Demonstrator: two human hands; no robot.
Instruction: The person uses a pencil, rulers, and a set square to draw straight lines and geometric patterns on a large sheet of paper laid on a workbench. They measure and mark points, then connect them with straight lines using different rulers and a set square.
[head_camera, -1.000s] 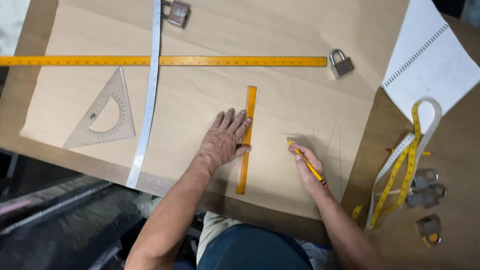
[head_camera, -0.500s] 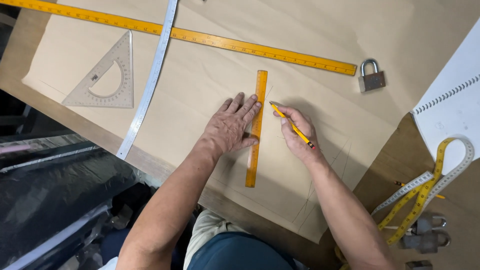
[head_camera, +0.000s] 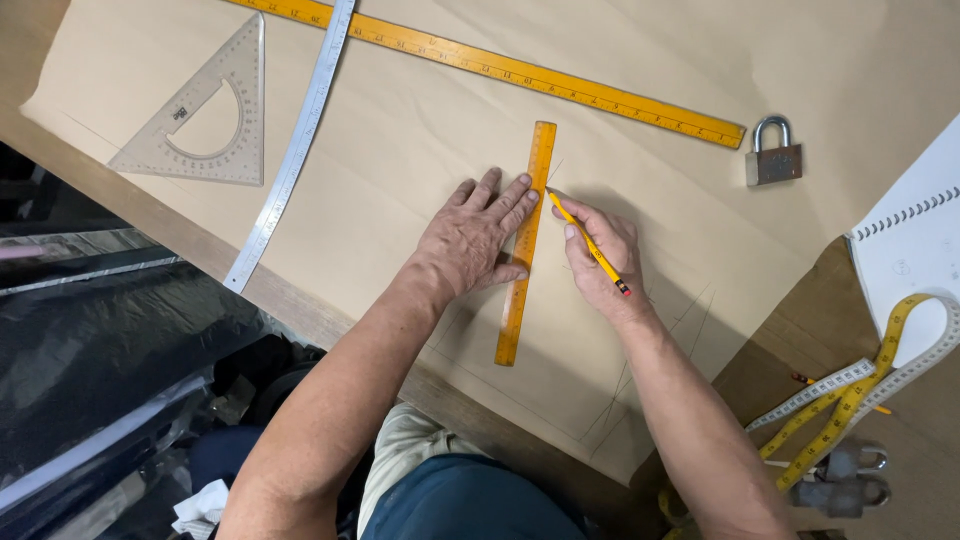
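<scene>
Pressing flat with fingers spread, the left hand (head_camera: 470, 240) pinned a short orange ruler (head_camera: 524, 240) to the brown paper (head_camera: 420, 130), while the right hand (head_camera: 598, 262) pinched a yellow pencil (head_camera: 588, 243), its tip touching the ruler's right edge. Beyond the hands lay one long yellow ruler (head_camera: 540, 80), one curved metal ruler (head_camera: 290, 160) and one clear set square (head_camera: 205, 115). One padlock (head_camera: 772, 155) sat right of the pencil, with a spiral notebook (head_camera: 915, 255) and yellow tape measure (head_camera: 850, 400) farther right.

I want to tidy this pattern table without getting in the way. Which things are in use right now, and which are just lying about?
In use: short orange ruler under the left hand; yellow pencil in the right hand; brown paper.

Lying about: long yellow ruler, clear set square, curved metal ruler, padlock, tape measure, spiral notebook.
</scene>
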